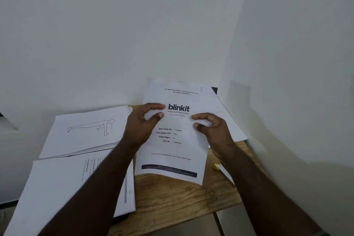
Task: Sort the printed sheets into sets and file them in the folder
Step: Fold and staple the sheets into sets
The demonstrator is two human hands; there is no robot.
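Observation:
A printed cover sheet [173, 151] with the word "blinkit" is lifted off the wooden table, tilted toward me. My left hand [141, 126] pinches its left edge between thumb and fingers. Its right edge is gripped by my right hand [212, 130]. Behind it more white sheets [231, 126] lie against the wall corner, with a dark folder corner [214, 90] showing. At the left lies a stack topped by a push-up drawing [84, 130]. Nearer to me sits another stack of text pages [63, 188].
The small wooden table [172, 195] stands in a corner of white walls. A yellow-tipped pen or marker [223, 172] lies on it under my right forearm. The table's front edge runs just below the near stack.

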